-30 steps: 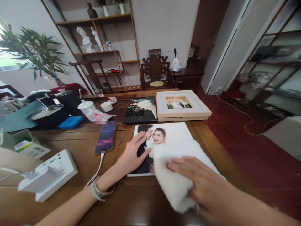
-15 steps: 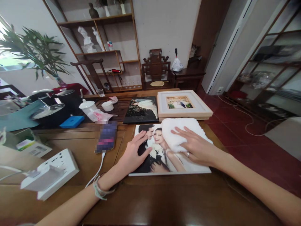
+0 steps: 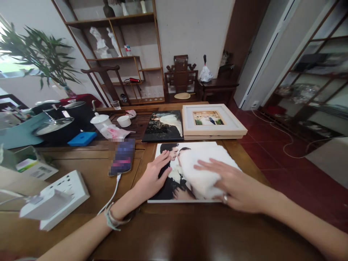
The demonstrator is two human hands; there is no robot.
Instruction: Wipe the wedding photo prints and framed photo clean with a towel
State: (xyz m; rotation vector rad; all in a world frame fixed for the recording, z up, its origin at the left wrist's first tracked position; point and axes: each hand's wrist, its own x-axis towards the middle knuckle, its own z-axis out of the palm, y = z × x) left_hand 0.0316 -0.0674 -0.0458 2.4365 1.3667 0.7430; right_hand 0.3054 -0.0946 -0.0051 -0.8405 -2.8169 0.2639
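Observation:
A photo print of a couple (image 3: 178, 194) lies flat on the wooden table. My left hand (image 3: 153, 175) rests open on its left side, fingers stretched over the dark suit. Over the right part of the print, my right hand (image 3: 236, 185) holds a fluffy white cloth (image 3: 199, 165) under its palm and fingers, pressed to the surface. The cloth hides much of one pictured face and the print's right side. My right fingers are slightly blurred.
Behind the print lie a dark photo panel (image 3: 163, 127) and a pale wooden picture frame (image 3: 231, 127). To the left are a phone (image 3: 125, 156) on a cable, a white power strip (image 3: 77, 188), a blue box (image 3: 82, 139), a white teapot (image 3: 100, 120) and a black pan (image 3: 58, 131).
My right hand and the white cloth have moved down toward me, with the cloth also shifting left over the pictured face. My left hand stays almost in place.

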